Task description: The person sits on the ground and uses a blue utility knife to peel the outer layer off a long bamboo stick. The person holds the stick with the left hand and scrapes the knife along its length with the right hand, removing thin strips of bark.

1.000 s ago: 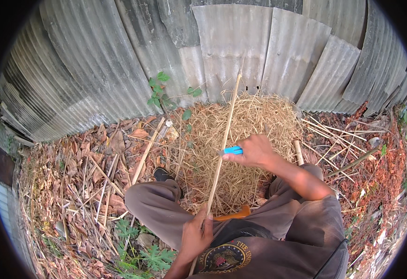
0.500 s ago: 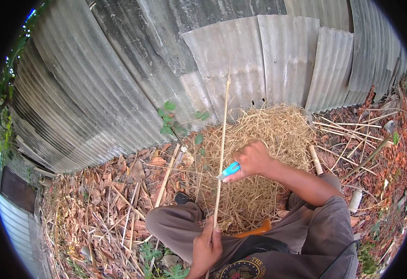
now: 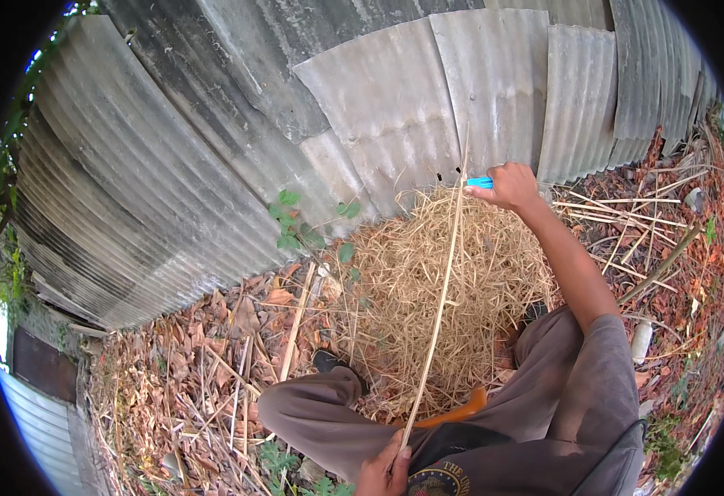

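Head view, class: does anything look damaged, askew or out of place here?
The corrugated metal wall stands out: its sheets overlap unevenly and tilt at different angles. Shavings and dry leaves litter the ground. The stick looks whole.

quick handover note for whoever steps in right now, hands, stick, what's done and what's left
Left hand: grips the low end of the long thin stick at the lap.
Right hand: arm stretched out, holds a blue-handled tool against the stick's far end.
Below the stick: a heap of dry straw-like shavings by the corrugated metal fence.
Done: tool is at the tip.
Left: can't tell how much of the stick is finished.
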{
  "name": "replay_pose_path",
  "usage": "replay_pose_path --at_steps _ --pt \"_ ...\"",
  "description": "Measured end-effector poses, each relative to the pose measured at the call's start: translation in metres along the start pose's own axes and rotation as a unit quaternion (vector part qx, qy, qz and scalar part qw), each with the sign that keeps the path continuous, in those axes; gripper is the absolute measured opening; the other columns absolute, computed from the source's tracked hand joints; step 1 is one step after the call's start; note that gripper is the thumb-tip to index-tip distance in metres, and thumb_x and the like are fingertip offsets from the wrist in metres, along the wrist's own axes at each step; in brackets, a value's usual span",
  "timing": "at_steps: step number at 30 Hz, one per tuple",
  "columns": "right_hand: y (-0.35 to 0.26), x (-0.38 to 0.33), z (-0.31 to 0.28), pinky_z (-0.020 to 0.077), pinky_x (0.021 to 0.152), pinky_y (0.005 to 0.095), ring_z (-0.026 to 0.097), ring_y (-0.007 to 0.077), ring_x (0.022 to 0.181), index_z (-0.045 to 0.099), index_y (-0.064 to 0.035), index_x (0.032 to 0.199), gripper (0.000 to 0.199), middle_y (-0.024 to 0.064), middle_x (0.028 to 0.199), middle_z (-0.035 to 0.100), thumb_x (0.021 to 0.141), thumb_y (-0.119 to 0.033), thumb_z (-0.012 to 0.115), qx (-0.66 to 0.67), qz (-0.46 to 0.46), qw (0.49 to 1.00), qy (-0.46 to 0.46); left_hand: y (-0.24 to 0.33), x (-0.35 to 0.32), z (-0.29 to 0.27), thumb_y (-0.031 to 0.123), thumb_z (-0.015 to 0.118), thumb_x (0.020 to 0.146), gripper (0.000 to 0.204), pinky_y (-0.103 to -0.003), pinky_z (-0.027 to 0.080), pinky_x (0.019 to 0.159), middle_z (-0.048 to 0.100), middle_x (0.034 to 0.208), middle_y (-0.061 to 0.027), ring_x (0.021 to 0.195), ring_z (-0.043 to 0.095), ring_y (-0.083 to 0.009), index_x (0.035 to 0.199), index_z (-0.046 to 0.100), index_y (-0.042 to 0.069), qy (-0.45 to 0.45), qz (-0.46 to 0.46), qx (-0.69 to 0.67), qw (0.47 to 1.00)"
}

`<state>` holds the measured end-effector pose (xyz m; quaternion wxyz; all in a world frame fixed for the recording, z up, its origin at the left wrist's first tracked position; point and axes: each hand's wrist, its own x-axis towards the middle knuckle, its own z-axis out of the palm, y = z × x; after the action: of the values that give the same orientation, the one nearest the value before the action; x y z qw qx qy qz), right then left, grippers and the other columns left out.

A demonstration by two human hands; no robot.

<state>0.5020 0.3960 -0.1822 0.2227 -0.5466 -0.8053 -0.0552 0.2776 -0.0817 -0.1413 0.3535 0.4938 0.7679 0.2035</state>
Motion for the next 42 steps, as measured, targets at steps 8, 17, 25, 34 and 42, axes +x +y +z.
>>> replay_pose_path --at_steps 8,17,25,34,42 --pt "0.063 -0.016 0.06 0.0532 0.06 0.0427 0.069 0.0287 0.071 0.071 -0.0056 0.086 0.087 0.0155 0.076 0.068 0.078 -0.083 0.032 -0.098 0.247 0.955 -0.131 -0.066 -0.016 0.021 0.032 0.046 0.098 0.041 -0.04 0.043 0.091 0.063 0.112 -0.0219 0.107 0.059 -0.0329 0.128 0.055 0.006 -0.069 -0.019 0.058 0.996" --pt "0.065 -0.038 0.014 0.0486 0.084 0.0471 0.064 0.0391 0.095 0.067 0.006 0.099 0.094 0.028 0.095 0.066 0.082 -0.079 0.031 0.046 0.265 0.951 -0.154 -0.07 -0.005 -0.009 0.016 0.045 0.099 0.035 -0.021 0.03 0.047 0.042 0.06 0.0029 0.051 0.037 -0.0049 0.129 0.05 -0.003 0.01 -0.029 -0.235 0.972" --pt "-0.135 -0.075 -0.069 0.0465 0.049 0.0402 0.061 0.0277 0.051 0.065 -0.0079 0.064 0.076 0.0098 0.049 0.055 0.077 -0.08 0.044 0.22 -0.141 0.963 -0.063 0.013 0.075 -0.013 0.015 0.042 0.101 0.035 -0.019 0.03 0.048 0.046 0.064 0.003 0.055 0.036 -0.003 0.133 0.047 0.0 -0.044 0.1 -0.424 0.899" --pt "-0.167 -0.103 -0.06 0.0392 0.039 0.0371 0.052 0.0236 0.037 0.049 -0.0109 0.049 0.074 0.0043 0.041 0.047 0.069 -0.082 0.053 0.179 -0.271 0.946 0.007 0.026 0.08 -0.01 0.011 0.048 0.098 0.038 -0.02 0.035 0.053 0.048 0.069 0.002 0.061 0.04 -0.0034 0.133 0.046 -0.006 0.113 0.162 -0.257 0.946" --pt "-0.139 -0.032 -0.022 0.0407 0.042 0.0385 0.053 0.0206 0.041 0.061 -0.0098 0.055 0.082 0.0043 0.039 0.045 0.077 -0.084 0.034 0.128 -0.044 0.99 -0.041 0.005 0.076 0.0 0.012 0.048 0.098 0.037 -0.019 0.034 0.055 0.048 0.07 0.0028 0.062 0.04 -0.0024 0.132 0.047 -0.005 0.083 0.113 -0.217 0.966"
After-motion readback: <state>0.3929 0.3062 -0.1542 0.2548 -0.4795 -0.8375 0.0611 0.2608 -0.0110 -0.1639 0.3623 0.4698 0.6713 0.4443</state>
